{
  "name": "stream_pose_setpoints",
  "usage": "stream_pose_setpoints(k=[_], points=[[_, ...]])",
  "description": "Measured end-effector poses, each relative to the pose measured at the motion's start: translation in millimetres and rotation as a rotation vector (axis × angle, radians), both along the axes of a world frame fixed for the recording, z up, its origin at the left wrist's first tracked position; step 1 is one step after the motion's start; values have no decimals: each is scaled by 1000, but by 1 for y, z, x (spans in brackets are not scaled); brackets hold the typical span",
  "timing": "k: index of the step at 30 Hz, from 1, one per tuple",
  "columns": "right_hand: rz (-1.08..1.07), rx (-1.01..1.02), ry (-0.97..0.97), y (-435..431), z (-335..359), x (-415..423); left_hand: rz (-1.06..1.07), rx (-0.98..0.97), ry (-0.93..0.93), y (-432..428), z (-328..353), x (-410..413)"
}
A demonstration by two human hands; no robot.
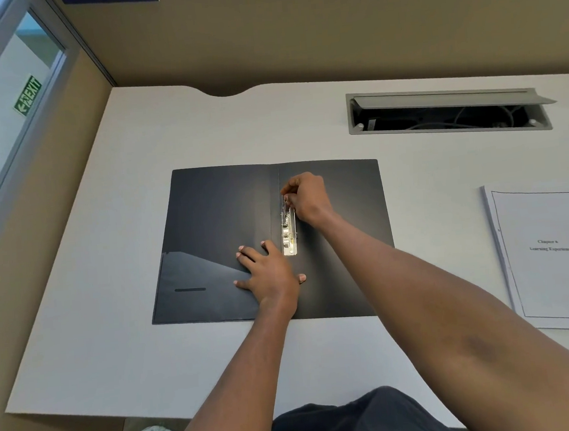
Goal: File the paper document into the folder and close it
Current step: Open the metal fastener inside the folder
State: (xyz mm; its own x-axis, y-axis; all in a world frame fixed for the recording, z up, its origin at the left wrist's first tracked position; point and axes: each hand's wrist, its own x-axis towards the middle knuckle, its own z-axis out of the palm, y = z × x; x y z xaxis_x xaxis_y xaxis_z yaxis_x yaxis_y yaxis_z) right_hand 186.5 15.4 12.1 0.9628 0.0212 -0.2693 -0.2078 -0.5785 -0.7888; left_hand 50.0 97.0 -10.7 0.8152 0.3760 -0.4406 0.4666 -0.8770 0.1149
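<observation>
Black folder (216,242) lies open flat on the white worktop (116,350). My left hand (267,271) is released, palm down, fingers spread on the folder near the spine. My right hand (307,194) has its grip pinched on the top of the metal clip (288,230). Paper document (551,254) sits on the worktop well apart to the right, not yet filed.

open folder (215,228), right hand (309,196) pinching clip (288,232)
</observation>
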Motion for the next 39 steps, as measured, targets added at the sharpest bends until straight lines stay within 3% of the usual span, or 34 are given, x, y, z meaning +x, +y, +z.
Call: stream_pose_setpoints(k=[15,39], points=[[141,-156,33,-8,-12,6,-3,-12,4,3,-4,-3],[9,-34,-22,-80,-12,-94,24,-118,-5,2,15,-21]])
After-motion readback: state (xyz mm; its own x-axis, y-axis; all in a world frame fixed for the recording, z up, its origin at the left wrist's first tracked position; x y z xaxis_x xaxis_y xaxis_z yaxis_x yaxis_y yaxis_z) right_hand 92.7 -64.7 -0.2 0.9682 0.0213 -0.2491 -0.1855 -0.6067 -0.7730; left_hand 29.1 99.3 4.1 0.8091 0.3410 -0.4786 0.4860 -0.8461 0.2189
